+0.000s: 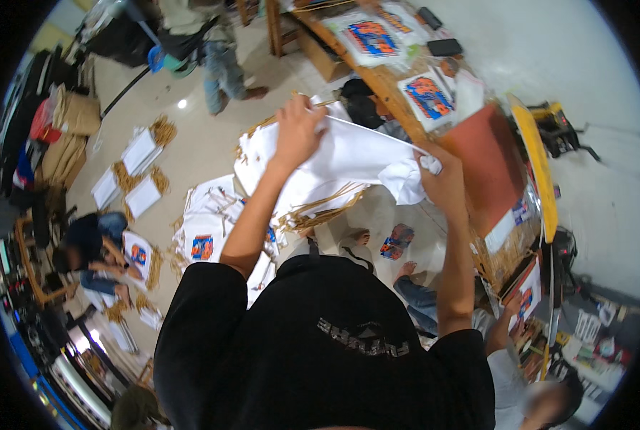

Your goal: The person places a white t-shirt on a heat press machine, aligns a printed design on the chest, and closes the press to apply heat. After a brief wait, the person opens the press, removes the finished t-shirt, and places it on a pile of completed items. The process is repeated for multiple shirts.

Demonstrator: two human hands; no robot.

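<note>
My left hand grips one end of a white cloth piece, above a stack of white drawstring bags with brown cords. At the other end, the cloth is bunched in my right hand, beside the corner of the wooden worktable. Its upper edge is pulled taut between both hands, while a crumpled part hangs below my right hand. Whether this cloth is a bag of the same kind cannot be told. Below and left of the stack lie more white bags, one with a blue and orange print.
The wooden worktable carries printed sheets and a heat press with a red pad and yellow frame. A person sits at left near bag bundles; another works at lower right. Printed pieces lie on the floor.
</note>
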